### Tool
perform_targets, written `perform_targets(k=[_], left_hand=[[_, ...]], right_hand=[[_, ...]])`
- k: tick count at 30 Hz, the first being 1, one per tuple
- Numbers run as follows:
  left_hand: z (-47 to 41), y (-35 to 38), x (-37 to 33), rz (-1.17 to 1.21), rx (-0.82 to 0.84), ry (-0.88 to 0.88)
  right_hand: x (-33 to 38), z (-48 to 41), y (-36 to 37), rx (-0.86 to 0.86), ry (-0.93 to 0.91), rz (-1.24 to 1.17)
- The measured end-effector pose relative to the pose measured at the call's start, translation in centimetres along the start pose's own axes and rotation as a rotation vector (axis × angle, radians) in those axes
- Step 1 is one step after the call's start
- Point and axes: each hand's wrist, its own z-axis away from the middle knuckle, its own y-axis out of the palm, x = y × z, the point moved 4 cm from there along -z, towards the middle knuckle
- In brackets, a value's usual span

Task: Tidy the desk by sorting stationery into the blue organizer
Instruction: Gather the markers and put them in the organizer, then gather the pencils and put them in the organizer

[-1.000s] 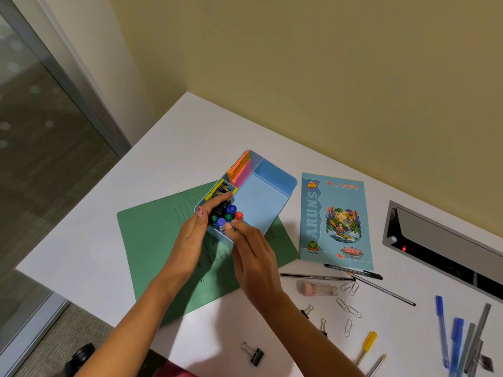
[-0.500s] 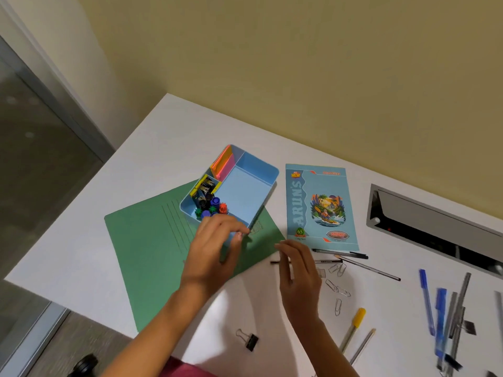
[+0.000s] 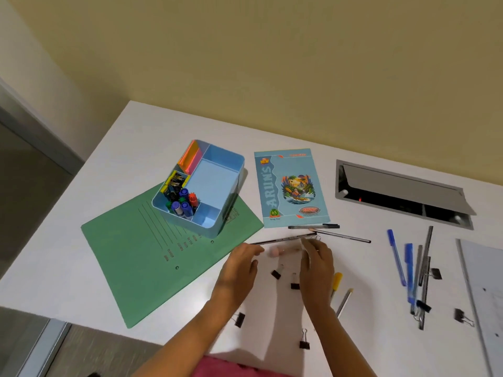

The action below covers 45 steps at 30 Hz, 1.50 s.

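Head view: your left hand (image 3: 239,270) and right hand (image 3: 317,265) loosely open over the table (image 3: 136,148), gripping nothing; two binder clips (image 3: 275,274) between them, two blue pens (image 3: 396,257), one blue organizer (image 3: 230,208).

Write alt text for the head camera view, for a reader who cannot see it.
A left hand and a right hand hover over a white desk, by a blurred pinkish item and a pen. Behind them a partly filled blue organizer sits on a green folder beside a notebook; loose pens and binder clips lie scattered.
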Motion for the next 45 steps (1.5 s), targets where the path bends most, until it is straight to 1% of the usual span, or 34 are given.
perform_targets(k=[3,6,7,8,11,13,16,18,20,22,25,30,35,37,39,42,45], left_hand=[[-1.5,0.8,-0.6,-0.063,-0.014,0.015],[-2.3,0.9,-1.3,-0.072,-0.015,-0.002],[-2.3,1.0,-1.4,-0.084,-0.018,0.010],[-2.3,0.9,-1.4,-0.098,-0.020,0.023],[-1.9,0.7,-1.2,-0.142,-0.051,0.043],[-1.7,0.3,-1.4,-0.160,-0.098,0.043],[-1.7,0.1,-2.2,-0.124,-0.146,0.026],[-1.8,0.1,-2.7,-0.111,-0.150,0.027],[-2.0,0.4,-3.1,-0.110,-0.135,0.038],[-2.0,0.7,-3.5,-0.101,-0.120,0.046],[-1.9,1.2,-3.8,-0.092,-0.099,0.054],[-2.0,1.9,-3.7,-0.081,-0.075,0.040],[-2.1,2.0,-3.9,-0.057,-0.071,-0.014],[-2.0,2.0,-4.1,-0.020,-0.069,-0.034],[-2.0,1.9,-4.4,0.037,-0.066,-0.065],[-1.9,1.5,-4.7,0.160,-0.098,-0.156],[-1.9,1.4,-4.7,0.348,-0.125,-0.307]], right_hand=[[-0.6,-2.2,1.0,0.058,-0.058,0.021],[-0.7,-4.1,1.4,0.172,-0.031,0.056],[-0.7,-4.3,1.4,0.195,-0.067,0.084],[-0.6,-4.3,1.5,0.208,-0.141,0.123],[-0.9,-4.7,1.3,0.191,-0.281,0.207],[-1.4,-5.0,1.0,0.141,-0.319,0.219],[-2.3,-5.0,0.6,0.084,-0.359,0.219],[-2.8,-4.7,0.4,0.095,-0.374,0.192],[-3.3,-4.3,0.6,0.156,-0.390,0.196],[-3.9,-3.8,0.7,0.195,-0.370,0.203],[-4.5,-3.3,0.5,0.200,-0.296,0.190],[-4.4,-3.5,0.1,0.155,-0.338,0.229],[-4.6,-4.4,0.4,0.302,-0.157,0.225],[-4.5,-4.7,0.5,0.324,-0.145,0.266],[-4.8,-4.9,0.6,0.333,-0.094,0.299],[-5.4,-4.4,0.1,0.249,-0.077,0.215],[-4.2,-2.8,-1.4,0.094,-0.105,0.069]])
